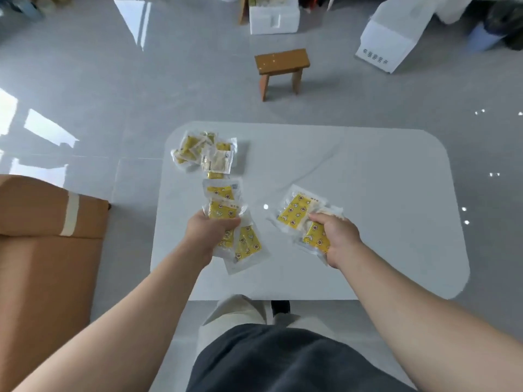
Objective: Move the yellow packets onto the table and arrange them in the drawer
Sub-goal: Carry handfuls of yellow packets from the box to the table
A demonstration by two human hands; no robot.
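Gripping bunches of yellow packets over the white table, the left hand and right hand each curl closed around several, while a loose heap lies at the far left corner.

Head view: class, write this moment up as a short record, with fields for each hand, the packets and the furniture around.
left hand: grips a bunch of yellow packets over the table
right hand: grips a second bunch
loose pile: more yellow packets lying at the table's far left corner
table: white, rounded corners
floor: cardboard box to the left; wooden stool beyond the table
drawer: none in view
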